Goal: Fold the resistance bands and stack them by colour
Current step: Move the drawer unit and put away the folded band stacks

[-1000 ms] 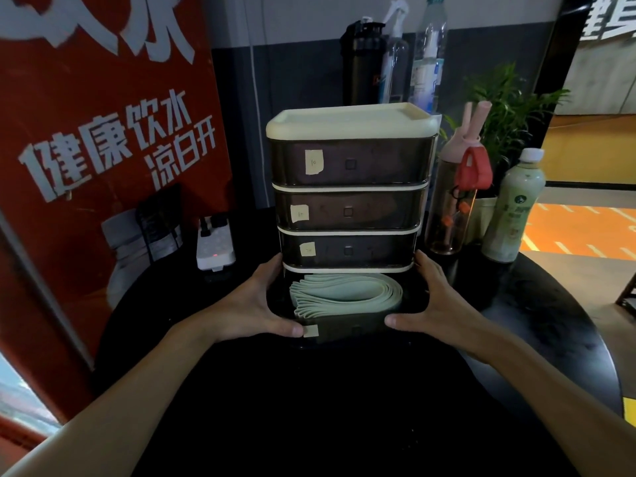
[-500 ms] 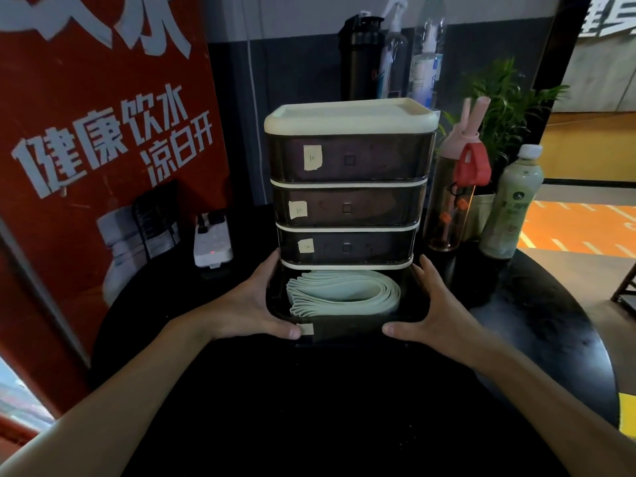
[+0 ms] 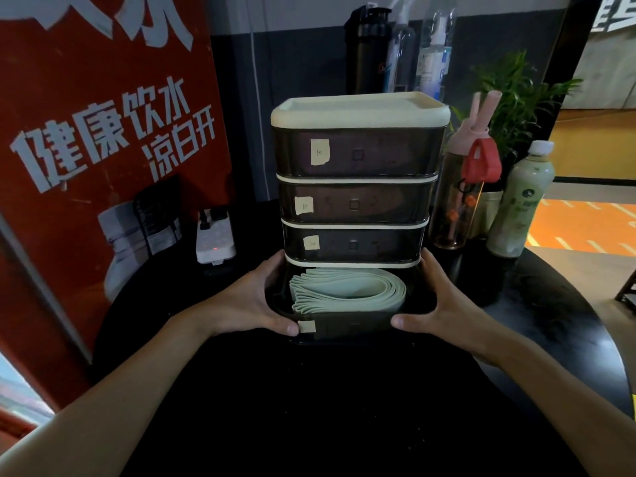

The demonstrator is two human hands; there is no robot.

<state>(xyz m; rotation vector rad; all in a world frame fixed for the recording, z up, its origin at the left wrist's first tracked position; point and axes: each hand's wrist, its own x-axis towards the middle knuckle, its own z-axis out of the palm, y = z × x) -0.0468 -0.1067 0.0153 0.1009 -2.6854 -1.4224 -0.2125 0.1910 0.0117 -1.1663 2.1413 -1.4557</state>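
The left hand [image 3: 253, 304] gripped the left front corner of the dark translucent plastic bottom drawer [image 3: 347, 328], with its thumb laid across the front just beside a small cream paper label [image 3: 306, 327] and its fingers curled along the side wall. The right hand [image 3: 444, 304] held the opposite corner the same way, thumb on the front face and fingers wrapped round the right side. The drawer stood pulled out from the foot of the four-tier dark plastic drawer tower [image 3: 356, 201] with its cream lid. Inside it lay the pale green folded resistance bands [image 3: 347, 290], stacked in one flat looped bundle with the fold ends fanned toward the tower's left side. The three drawers above were closed, each with a paper label at the left of its front. The tower stood on a round black table [image 3: 309, 407]. To the tower's left sat a white power strip [image 3: 215, 241] with black plugs, and further left a red banner [image 3: 86, 132] with white characters. To the tower's right stood a clear bottle with a pink cap [image 3: 459, 201], then a pale green bottle with a white cap [image 3: 521, 204], with a leafy green plant [image 3: 516, 94] behind them. Behind the tower rose a black flask [image 3: 366, 46] and two clear bottles [image 3: 435, 46]
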